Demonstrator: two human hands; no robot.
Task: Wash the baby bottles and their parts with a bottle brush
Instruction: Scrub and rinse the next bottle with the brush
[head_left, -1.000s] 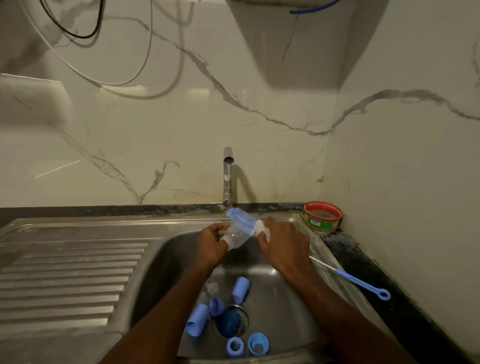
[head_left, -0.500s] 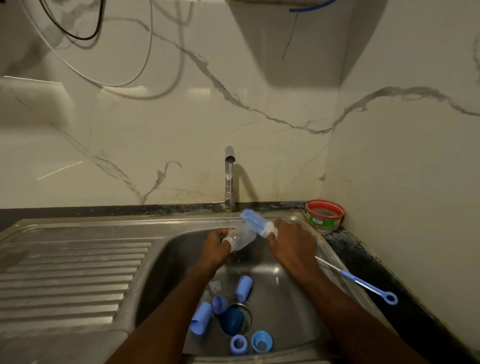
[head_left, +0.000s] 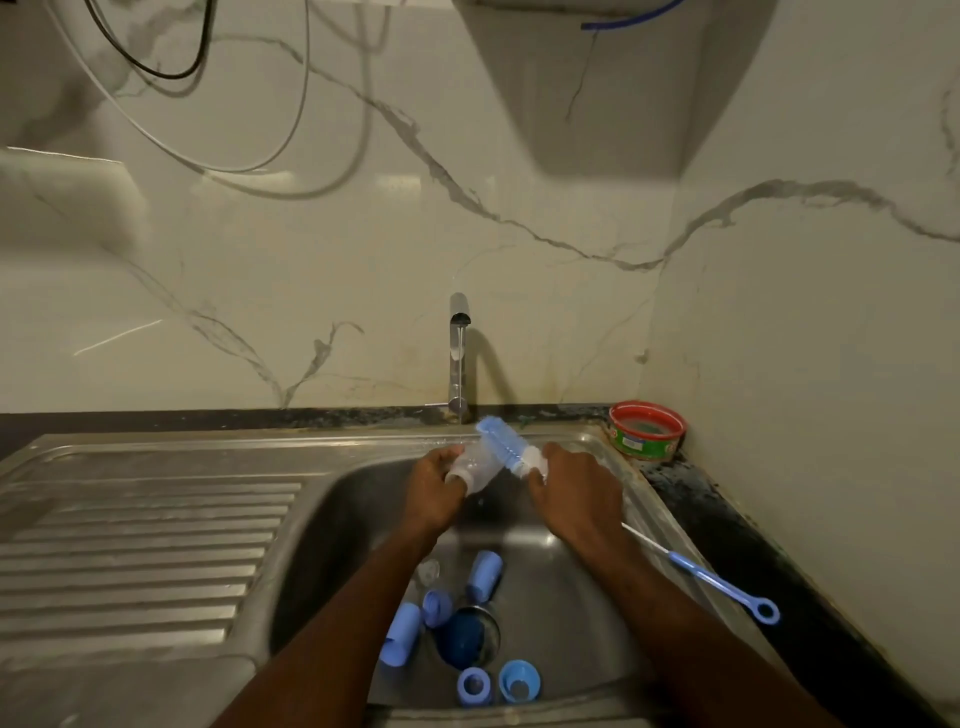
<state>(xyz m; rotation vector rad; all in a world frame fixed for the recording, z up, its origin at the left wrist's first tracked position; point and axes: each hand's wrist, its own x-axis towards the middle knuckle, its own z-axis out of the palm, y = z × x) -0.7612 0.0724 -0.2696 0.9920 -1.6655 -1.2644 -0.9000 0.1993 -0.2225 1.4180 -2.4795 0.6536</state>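
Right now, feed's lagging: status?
Left hand grips bottle. Right hand holds brush outside bottle. Blue parts wait in sink.

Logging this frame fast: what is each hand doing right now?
Left hand: grips the clear baby bottle.
Right hand: grips the bottle brush near its bristle head.

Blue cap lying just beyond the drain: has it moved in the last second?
No. The blue cap still lies at the drain rim's far side, same angle.
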